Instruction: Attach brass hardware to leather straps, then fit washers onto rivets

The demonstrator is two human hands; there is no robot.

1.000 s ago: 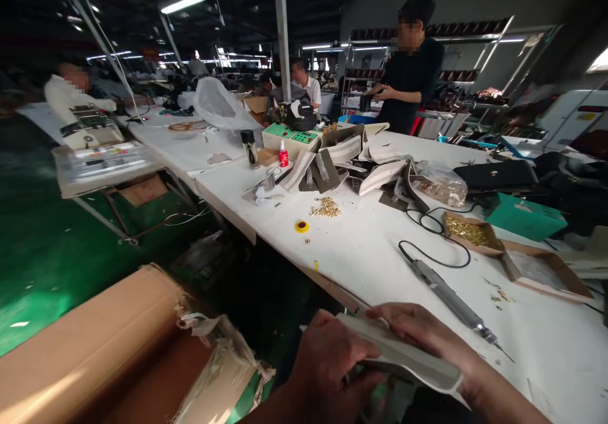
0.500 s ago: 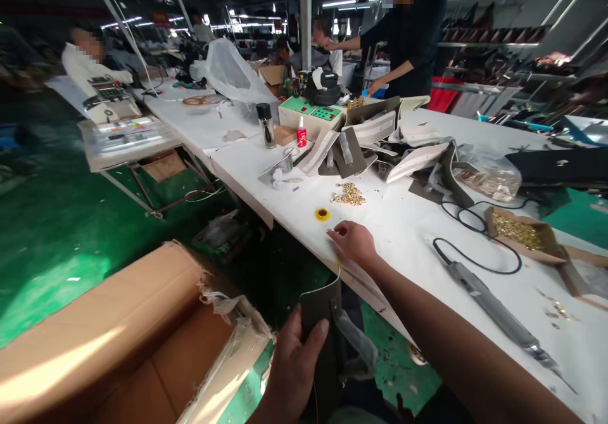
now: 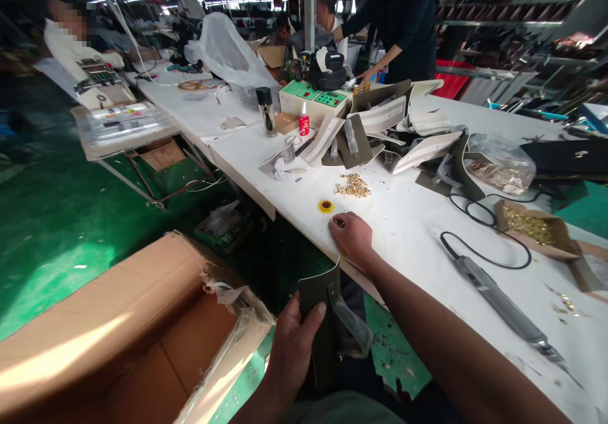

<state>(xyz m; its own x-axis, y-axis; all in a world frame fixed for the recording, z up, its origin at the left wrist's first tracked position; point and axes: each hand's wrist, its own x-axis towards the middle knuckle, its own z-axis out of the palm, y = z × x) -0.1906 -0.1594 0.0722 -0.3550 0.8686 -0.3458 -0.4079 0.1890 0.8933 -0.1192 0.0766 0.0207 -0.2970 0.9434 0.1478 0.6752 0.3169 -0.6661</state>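
My left hand (image 3: 297, 341) grips a dark olive, leather-like panel (image 3: 320, 297) below the table edge, thumb on its face. A strip wrapped in clear plastic (image 3: 352, 329) hangs from the panel's right side. At the table's near edge my right hand (image 3: 354, 237) has its fingers pinched together, with a small gold metal piece (image 3: 333, 221) at the tips. Just beyond those fingers lies a yellow ring with a dark centre (image 3: 325, 206). Behind it is a loose pile of small gold metal pieces (image 3: 353, 186).
A grey handheld rotary tool (image 3: 501, 300) and a box of gold fittings (image 3: 529, 224) lie right. More panels (image 3: 358, 142), a red bottle (image 3: 304, 122) and a green-topped machine (image 3: 311, 97) stand farther back. An open carton (image 3: 118, 297) is at left. Another person (image 3: 403, 25) stands across the table.
The view has shifted slightly, so the table items sit a little higher. Both hands keep nearly the same places, with the panel still in the left and the right fingers still pinched.
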